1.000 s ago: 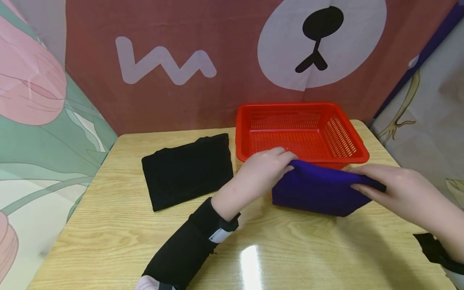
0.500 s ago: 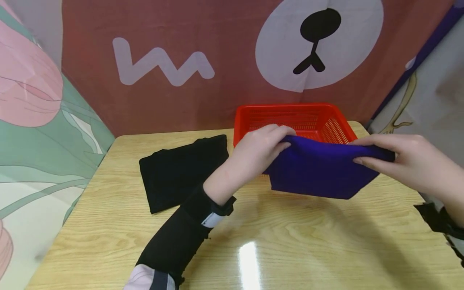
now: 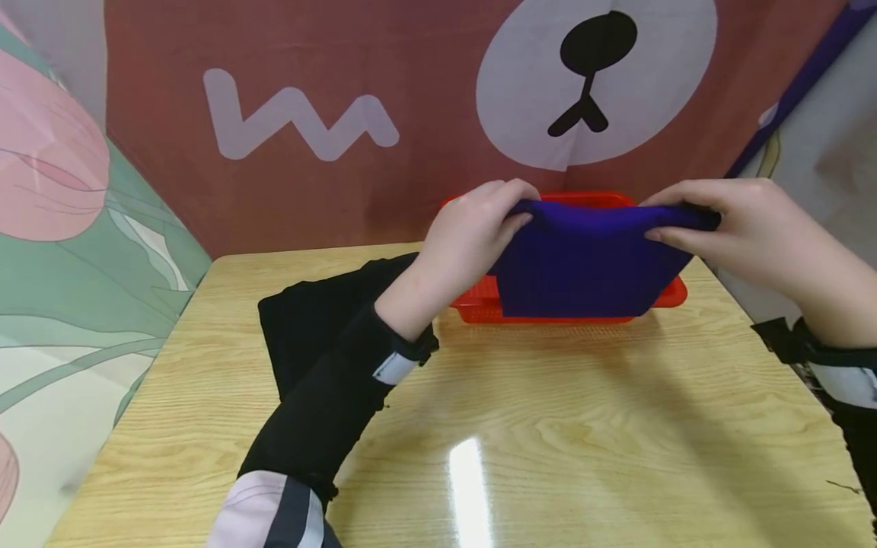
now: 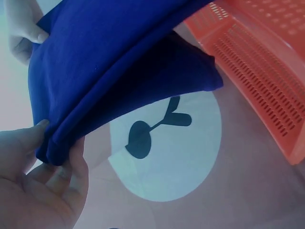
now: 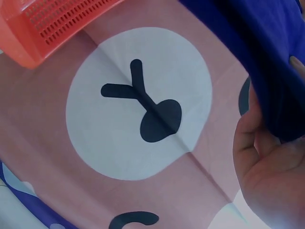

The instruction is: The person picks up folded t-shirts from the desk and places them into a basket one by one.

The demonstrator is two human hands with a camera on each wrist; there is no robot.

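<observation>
A folded purple-blue cloth hangs in the air between both hands, in front of and above the red plastic basket. Its upper left corner is pinched by my left hand; my right hand pinches the upper right corner, thumb on the near side. In the left wrist view the layers of the cloth part along the lower edge. The cloth hides most of the basket's inside. On the table to the left lies a folded black cloth, partly covered by my left forearm.
The pale wooden table reaches back to a brown wall hanging with a bear's muzzle on it. The basket stands at the back right of the table. A floral hanging borders the left side.
Both hands have raised the purple-blue cloth and carried it away from me, from low in front of the basket to up before and above it. The black cloth stays put.
</observation>
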